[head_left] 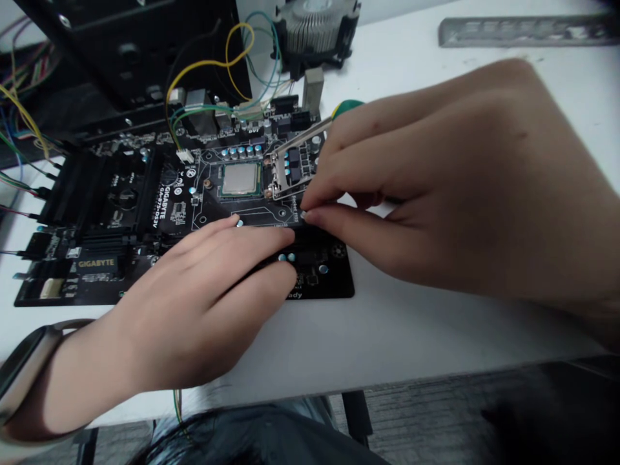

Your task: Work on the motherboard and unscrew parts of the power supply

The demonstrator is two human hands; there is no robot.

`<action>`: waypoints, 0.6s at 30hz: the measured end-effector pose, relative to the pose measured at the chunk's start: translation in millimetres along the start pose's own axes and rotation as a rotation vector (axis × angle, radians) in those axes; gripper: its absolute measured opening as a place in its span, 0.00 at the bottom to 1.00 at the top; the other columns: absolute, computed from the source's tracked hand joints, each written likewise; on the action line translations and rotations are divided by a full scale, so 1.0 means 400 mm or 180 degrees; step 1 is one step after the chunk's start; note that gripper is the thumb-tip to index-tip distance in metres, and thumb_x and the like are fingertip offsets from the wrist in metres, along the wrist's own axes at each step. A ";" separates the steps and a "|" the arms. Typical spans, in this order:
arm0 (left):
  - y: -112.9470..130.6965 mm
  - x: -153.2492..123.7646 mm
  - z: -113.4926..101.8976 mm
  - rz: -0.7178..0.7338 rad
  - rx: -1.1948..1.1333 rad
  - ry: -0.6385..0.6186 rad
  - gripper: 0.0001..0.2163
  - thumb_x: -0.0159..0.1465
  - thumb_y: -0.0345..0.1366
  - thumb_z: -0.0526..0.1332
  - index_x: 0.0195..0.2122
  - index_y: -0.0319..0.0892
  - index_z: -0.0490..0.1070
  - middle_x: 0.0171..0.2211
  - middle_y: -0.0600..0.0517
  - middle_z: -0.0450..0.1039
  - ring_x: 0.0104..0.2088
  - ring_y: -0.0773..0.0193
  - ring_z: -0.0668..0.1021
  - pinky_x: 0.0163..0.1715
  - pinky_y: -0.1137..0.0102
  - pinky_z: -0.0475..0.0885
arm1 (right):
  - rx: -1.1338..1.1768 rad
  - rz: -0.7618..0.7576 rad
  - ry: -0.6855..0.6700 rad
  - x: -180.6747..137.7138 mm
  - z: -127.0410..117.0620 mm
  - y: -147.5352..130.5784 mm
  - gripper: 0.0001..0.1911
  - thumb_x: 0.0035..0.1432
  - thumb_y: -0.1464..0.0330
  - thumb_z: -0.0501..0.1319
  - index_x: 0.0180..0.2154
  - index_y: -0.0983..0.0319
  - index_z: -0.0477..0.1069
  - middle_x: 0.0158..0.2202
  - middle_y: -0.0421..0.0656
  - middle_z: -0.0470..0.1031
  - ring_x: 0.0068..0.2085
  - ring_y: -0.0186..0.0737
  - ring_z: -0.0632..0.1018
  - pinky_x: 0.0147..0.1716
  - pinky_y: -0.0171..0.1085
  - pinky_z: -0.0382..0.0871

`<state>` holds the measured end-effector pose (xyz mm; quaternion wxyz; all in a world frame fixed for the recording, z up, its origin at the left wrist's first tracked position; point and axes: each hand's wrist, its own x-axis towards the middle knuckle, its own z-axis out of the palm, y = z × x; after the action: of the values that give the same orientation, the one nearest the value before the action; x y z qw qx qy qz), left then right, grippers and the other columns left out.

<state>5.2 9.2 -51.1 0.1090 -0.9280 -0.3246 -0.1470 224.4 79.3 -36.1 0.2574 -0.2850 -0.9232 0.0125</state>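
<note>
A black Gigabyte motherboard (167, 187) lies on the white table, with a silver processor (241, 178) seated in its socket. The socket's metal load frame (282, 173) stands raised to the right of the processor. My left hand (208, 297) rests palm down across the board's front edge, fingers stretched out and apart, holding nothing. At the frame's right side, my right hand (411, 168) pinches thumb and index finger together; a tiny pale bit shows at the tips, too small to name. Behind its knuckles, a green and yellow handle (347, 108) is partly hidden, with a thin metal shaft reaching toward the socket.
A CPU cooler (317, 32) stands behind the board. A black case (130, 51) rises at the back left, and coloured wires (208, 63) loop over the board. A grey metal strip (523, 32) lies at the far right. The table's front edge (387, 381) runs close by.
</note>
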 end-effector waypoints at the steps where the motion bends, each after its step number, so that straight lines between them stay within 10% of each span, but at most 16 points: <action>1: 0.000 0.001 -0.001 -0.0027 0.0014 0.0001 0.07 0.68 0.29 0.52 0.44 0.43 0.66 0.51 0.49 0.77 0.48 0.61 0.80 0.53 0.64 0.78 | -0.0031 0.0010 -0.0026 0.001 -0.002 0.000 0.15 0.60 0.71 0.55 0.24 0.60 0.76 0.27 0.36 0.74 0.33 0.32 0.75 0.31 0.37 0.56; 18: -0.008 -0.002 0.006 0.0118 -0.0264 -0.0243 0.06 0.66 0.27 0.53 0.41 0.41 0.67 0.51 0.43 0.74 0.48 0.52 0.79 0.49 0.52 0.79 | -0.0136 0.0089 -0.0095 0.009 -0.004 0.001 0.14 0.58 0.71 0.56 0.24 0.59 0.77 0.26 0.37 0.75 0.29 0.32 0.72 0.31 0.39 0.59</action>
<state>3.0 11.8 -53.1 0.0606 -0.9425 -0.3049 -0.1227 222.6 81.4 -33.0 0.2373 -0.3030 -0.9230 0.0007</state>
